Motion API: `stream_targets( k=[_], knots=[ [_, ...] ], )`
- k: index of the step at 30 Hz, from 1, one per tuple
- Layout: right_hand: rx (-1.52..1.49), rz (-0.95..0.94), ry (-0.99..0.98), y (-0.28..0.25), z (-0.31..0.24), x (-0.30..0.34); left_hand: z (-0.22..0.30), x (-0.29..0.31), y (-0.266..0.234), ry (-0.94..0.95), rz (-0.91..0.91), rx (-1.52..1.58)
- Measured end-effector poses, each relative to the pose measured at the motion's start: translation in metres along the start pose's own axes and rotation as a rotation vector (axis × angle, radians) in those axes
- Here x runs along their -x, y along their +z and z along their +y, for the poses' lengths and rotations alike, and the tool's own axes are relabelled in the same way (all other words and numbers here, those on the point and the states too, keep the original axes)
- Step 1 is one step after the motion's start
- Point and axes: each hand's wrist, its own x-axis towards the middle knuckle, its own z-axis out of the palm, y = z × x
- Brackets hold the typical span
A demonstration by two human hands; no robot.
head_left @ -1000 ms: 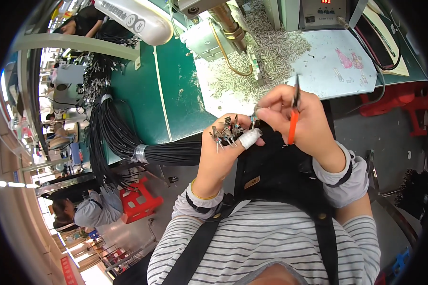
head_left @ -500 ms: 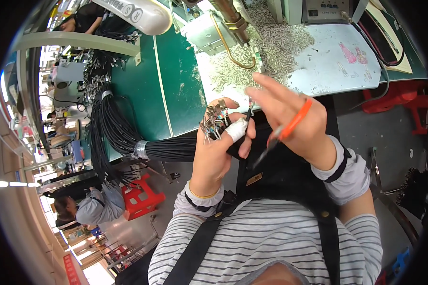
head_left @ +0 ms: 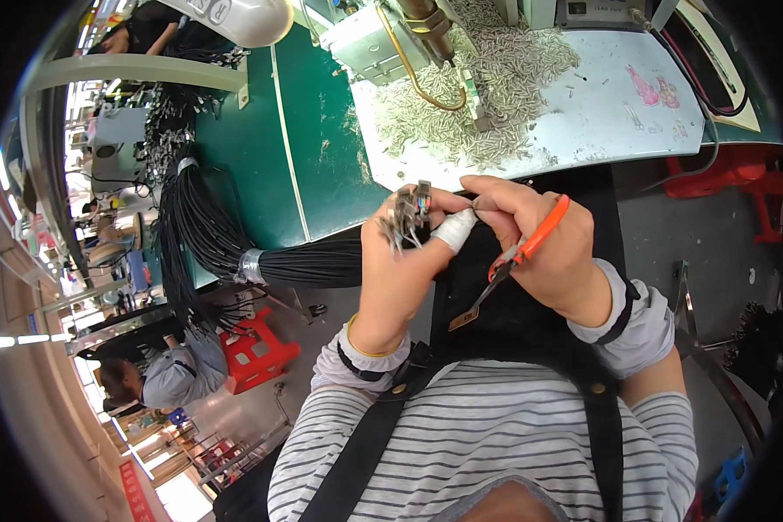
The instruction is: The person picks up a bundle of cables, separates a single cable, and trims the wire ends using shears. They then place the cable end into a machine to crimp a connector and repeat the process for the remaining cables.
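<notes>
My left hand (head_left: 393, 283), with white tape (head_left: 455, 230) wrapped round its thumb, is closed on a bunch of cable ends with small metal connectors (head_left: 405, 217) and thin coloured wires. My right hand (head_left: 558, 270) holds orange-handled scissors (head_left: 541, 233) against its palm, the dark blades pointing down toward my apron. Its thumb and index finger pinch right beside the taped left thumb. Whatever lies between those fingertips is too small or hidden to make out. Both hands are in front of the bench edge.
Small silvery metal pieces (head_left: 513, 87) lie heaped on the white board (head_left: 600, 130) beneath a press (head_left: 431, 30). A thick bundle of black cables (head_left: 309, 270) runs along the left side of the green bench (head_left: 331, 165). Red stools (head_left: 257, 352) and another person (head_left: 170, 374) are at left.
My right hand has come down and in, its outstretched fingers now pinched against the left fingertips. The left hand has turned slightly, and the black cable end between its fingers is now hidden.
</notes>
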Motion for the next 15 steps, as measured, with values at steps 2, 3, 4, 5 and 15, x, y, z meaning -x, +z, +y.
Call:
stream_targets(
  k=[2,3,4,5,15],
  knots=[
    [-0.024,0.016,0.046,0.003,-0.002,-0.001,-0.008,-0.001,0.009,0.337,0.100,-0.263],
    [-0.245,0.039,0.143,0.006,0.001,-0.001,-0.011,-0.001,0.011,0.506,0.150,-0.395],
    [-0.466,0.062,0.240,0.009,0.003,-0.002,-0.012,0.000,0.011,0.505,0.149,-0.396],
    [-0.688,0.085,0.336,0.010,0.003,-0.003,-0.013,0.001,0.010,0.449,0.164,-0.341],
    [-0.154,-0.303,0.394,-0.016,-0.003,0.000,-0.007,0.006,0.005,0.250,0.140,-0.029]
  ],
)
